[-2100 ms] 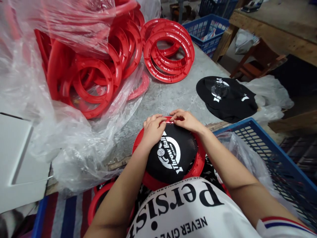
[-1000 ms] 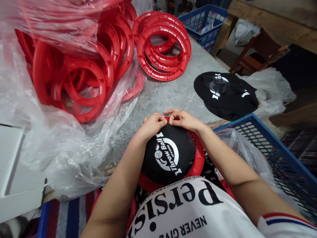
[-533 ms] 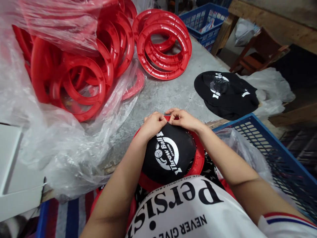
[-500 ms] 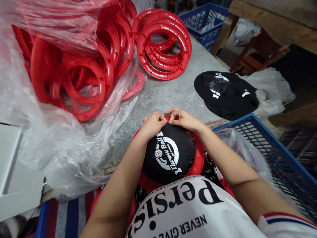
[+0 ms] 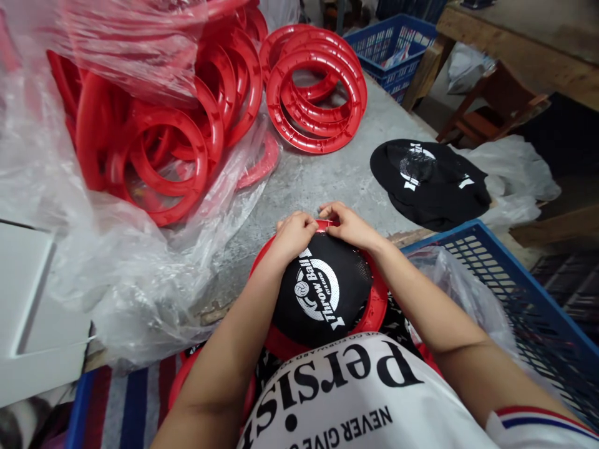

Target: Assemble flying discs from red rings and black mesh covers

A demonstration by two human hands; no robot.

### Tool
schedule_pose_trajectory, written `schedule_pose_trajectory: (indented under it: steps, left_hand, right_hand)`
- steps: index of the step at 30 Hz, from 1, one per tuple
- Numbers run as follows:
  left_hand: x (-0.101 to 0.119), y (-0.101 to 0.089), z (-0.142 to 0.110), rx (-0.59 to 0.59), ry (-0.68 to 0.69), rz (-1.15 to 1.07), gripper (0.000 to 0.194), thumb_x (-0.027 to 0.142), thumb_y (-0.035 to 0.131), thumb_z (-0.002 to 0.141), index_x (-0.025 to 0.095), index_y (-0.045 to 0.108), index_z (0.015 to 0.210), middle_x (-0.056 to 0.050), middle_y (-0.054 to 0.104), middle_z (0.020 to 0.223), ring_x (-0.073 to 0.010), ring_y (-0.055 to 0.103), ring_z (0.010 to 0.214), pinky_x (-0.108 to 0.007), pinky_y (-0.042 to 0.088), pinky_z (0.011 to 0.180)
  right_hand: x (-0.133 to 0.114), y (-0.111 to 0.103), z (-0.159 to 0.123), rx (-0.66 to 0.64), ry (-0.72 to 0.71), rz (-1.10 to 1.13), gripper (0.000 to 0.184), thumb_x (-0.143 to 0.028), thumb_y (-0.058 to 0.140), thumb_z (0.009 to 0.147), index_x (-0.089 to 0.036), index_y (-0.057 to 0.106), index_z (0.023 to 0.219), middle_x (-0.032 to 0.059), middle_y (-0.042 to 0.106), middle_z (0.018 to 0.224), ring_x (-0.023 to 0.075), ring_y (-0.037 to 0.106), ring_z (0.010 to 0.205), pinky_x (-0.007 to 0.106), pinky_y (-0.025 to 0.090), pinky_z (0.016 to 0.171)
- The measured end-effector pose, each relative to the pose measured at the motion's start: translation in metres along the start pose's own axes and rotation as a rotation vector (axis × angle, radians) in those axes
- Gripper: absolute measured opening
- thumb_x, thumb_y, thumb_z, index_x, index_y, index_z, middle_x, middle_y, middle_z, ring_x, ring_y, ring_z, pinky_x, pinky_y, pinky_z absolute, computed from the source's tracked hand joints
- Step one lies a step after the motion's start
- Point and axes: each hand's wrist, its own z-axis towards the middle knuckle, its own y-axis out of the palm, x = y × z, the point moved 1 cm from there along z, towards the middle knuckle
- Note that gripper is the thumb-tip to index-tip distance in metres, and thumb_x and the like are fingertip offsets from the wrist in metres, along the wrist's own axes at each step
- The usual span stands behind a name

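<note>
A red plastic ring (image 5: 378, 305) leans against my lap and shirt, with a black fabric disc (image 5: 290, 312) stretched across it; white "Throw Ball" print covers the disc's middle. At the ring's far edge, my left hand (image 5: 296, 234) is closed over the rim, fingertips bent down beside the fabric's edge. Just right of it, my right hand (image 5: 350, 226) pinches the same rim, thumb on the near side and fingers beyond. A short strip of red rim shows between the hands. What the fingertips do behind the rim is hidden.
Several red rings (image 5: 163, 156) lie in clear plastic sheeting (image 5: 135, 274) at the left. More rings (image 5: 316, 146) are stacked at the table's (image 5: 327, 181) far side. Black discs (image 5: 430, 181) lie at right, near a blue crate (image 5: 503, 255). A wooden chair (image 5: 496, 112) stands beyond.
The fingertips have moved slightly apart at the far rim, and more red rim shows between them. The view has shifted a little; the ring stays in my lap.
</note>
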Motion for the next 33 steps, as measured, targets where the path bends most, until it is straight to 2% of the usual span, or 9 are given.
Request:
schedule_pose_trajectory:
  steps: [4,6,8,11,17,20,24,28,33]
  left_hand:
    - [-0.008,-0.008,-0.008,0.201,0.064,-0.360,0.012,0.022,0.052,0.086,0.019,0.063,0.091,-0.004,0.071,0.095,-0.0190,0.067,0.092,-0.035,0.051,0.091]
    - [-0.009,-0.017,-0.023,0.320,0.123,-0.360,0.013,0.021,0.051,0.087,0.019,0.062,0.094,-0.006,0.071,0.103,-0.0188,0.067,0.099,-0.035,0.051,0.094]
    - [-0.011,-0.026,-0.043,0.384,0.191,-0.170,0.013,0.018,0.050,0.088,0.020,0.062,0.091,-0.007,0.069,0.111,-0.0209,0.064,0.109,-0.039,0.049,0.101]
    - [-0.016,-0.032,-0.077,0.363,0.210,0.192,0.012,0.016,0.053,0.086,0.020,0.064,0.087,-0.011,0.066,0.118,-0.0274,0.060,0.116,-0.047,0.045,0.106]
    - [-0.036,-0.017,-0.121,0.368,0.207,0.616,0.018,0.021,0.055,0.091,0.017,0.071,0.096,-0.018,0.054,0.146,-0.0374,0.048,0.136,-0.056,0.040,0.109]
    - [-0.043,-0.014,-0.119,0.385,0.184,0.692,0.030,0.025,0.052,0.095,0.019,0.070,0.118,-0.017,0.042,0.158,-0.0388,0.040,0.144,-0.058,0.039,0.110]
    - [-0.043,-0.020,-0.099,0.295,0.131,0.668,0.037,0.029,0.057,0.093,0.020,0.066,0.128,-0.016,0.033,0.163,-0.0397,0.037,0.146,-0.059,0.039,0.111]
    - [-0.038,-0.027,-0.082,0.171,0.131,0.591,0.032,0.028,0.064,0.088,0.018,0.070,0.117,-0.017,0.033,0.163,-0.0406,0.037,0.146,-0.061,0.036,0.114]
    - [-0.026,-0.032,-0.070,0.116,0.196,0.438,0.013,0.017,0.065,0.079,0.020,0.069,0.091,-0.014,0.043,0.157,-0.0369,0.035,0.148,-0.059,0.029,0.120]
  right_hand:
    - [-0.001,-0.007,-0.005,-0.011,0.105,0.256,0.021,-0.015,0.059,0.065,-0.018,0.063,0.085,0.0072,0.065,0.126,0.0139,0.060,0.085,0.029,0.048,0.078]
    - [-0.001,-0.009,-0.007,0.011,0.123,0.342,0.017,-0.019,0.061,0.065,-0.018,0.064,0.081,0.0077,0.068,0.120,0.0153,0.062,0.088,0.029,0.047,0.079]
    - [-0.001,-0.009,-0.008,0.021,0.133,0.373,0.014,-0.022,0.064,0.065,-0.018,0.064,0.078,0.0078,0.070,0.113,0.0170,0.063,0.092,0.029,0.047,0.080]
    - [-0.004,-0.009,-0.009,-0.001,0.133,0.361,0.014,-0.024,0.067,0.064,-0.018,0.065,0.077,0.0071,0.071,0.109,0.0176,0.063,0.093,0.029,0.047,0.080]
    - [-0.019,-0.016,-0.011,-0.154,0.214,0.156,0.020,-0.026,0.069,0.069,-0.018,0.068,0.087,0.0010,0.067,0.077,0.0132,0.056,0.067,0.026,0.043,0.063]
    - [-0.021,-0.017,-0.010,-0.110,0.269,0.166,0.021,-0.022,0.063,0.068,-0.018,0.067,0.088,0.0002,0.065,0.073,0.0127,0.053,0.061,0.025,0.041,0.058]
    - [-0.015,-0.011,-0.016,0.101,0.254,0.142,0.023,-0.019,0.055,0.064,-0.019,0.063,0.086,-0.0020,0.060,0.068,0.0117,0.047,0.056,0.025,0.033,0.053]
    - [-0.005,-0.004,-0.037,0.200,0.274,0.152,0.022,-0.024,0.054,0.065,-0.021,0.060,0.086,-0.0028,0.057,0.066,0.0135,0.047,0.057,0.026,0.034,0.055]
    - [-0.002,-0.003,-0.056,0.223,0.254,0.108,0.020,-0.026,0.053,0.067,-0.022,0.060,0.085,-0.0025,0.057,0.067,0.0151,0.048,0.060,0.028,0.037,0.058]
